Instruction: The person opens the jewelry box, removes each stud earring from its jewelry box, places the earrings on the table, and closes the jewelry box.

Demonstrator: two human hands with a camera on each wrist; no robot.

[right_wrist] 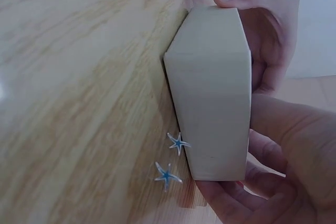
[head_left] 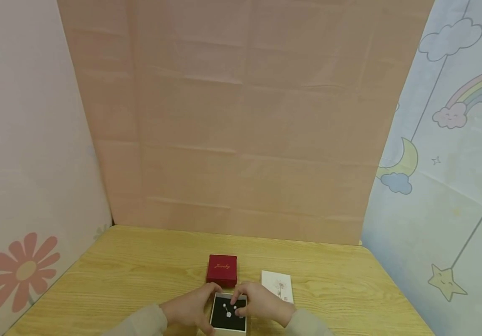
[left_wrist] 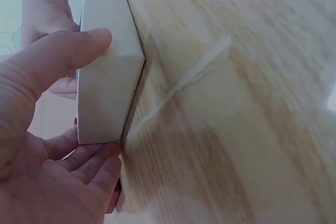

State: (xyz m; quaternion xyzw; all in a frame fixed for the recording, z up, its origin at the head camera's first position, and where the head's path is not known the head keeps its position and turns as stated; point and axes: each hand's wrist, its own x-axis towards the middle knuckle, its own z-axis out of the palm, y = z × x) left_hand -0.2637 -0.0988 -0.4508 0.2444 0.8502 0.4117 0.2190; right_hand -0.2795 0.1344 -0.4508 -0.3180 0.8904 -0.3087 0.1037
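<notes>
A jewelry box (head_left: 229,332) with pale outer walls and a black insert (head_left: 224,322) stands in front of the person. Small white jewelry pieces (head_left: 228,315) lie on the insert. My left hand (head_left: 191,305) grips the box from the left, thumb on the near wall, as the left wrist view shows, and fingers at the far end. From the right, my right hand (head_left: 261,303) reaches over the far right part of the box with bent fingers. Its thumb and forefinger are over the insert near the jewelry; whether they pinch a piece cannot be made out.
A red lid (head_left: 222,267) with gold lettering lies just beyond the box. To the right is a white card (head_left: 276,282) with a flower print, partly behind the right hand. Two blue-and-white starfish shapes (right_wrist: 168,177) show beside the box in the right wrist view.
</notes>
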